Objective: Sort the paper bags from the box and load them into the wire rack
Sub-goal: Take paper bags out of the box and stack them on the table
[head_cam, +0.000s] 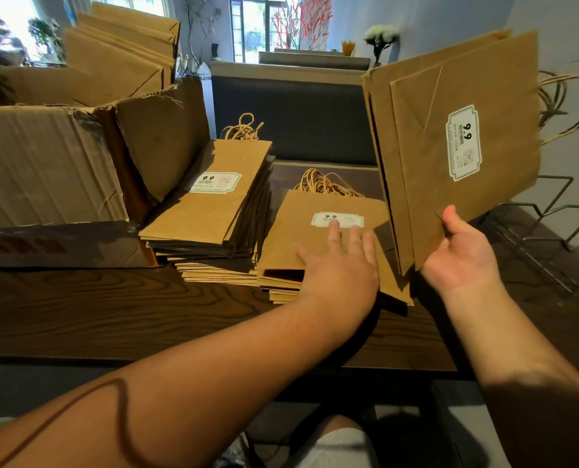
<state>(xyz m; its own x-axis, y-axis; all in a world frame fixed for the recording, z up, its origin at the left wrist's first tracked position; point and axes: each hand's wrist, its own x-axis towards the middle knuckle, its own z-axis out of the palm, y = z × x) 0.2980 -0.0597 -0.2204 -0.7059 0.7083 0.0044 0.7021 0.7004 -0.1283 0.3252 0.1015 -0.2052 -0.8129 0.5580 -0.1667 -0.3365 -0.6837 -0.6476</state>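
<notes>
Head cam: our right hand (460,255) pinches a bundle of bags (450,146) by its bottom corner, thumb in front, held upright just above the rack (551,228). Left hand (342,261) lies flat, fingers spread, on the near stack (315,238); a taller stack (213,204) sits by the box (44,163). We'd keep the bundle squared and tip it edge-first into a slot, handles up so they probably don't snag the wires.

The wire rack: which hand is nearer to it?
The right hand, holding a bunch of bags just beside the wire rack. The left hand rests on a stack farther away.
</notes>
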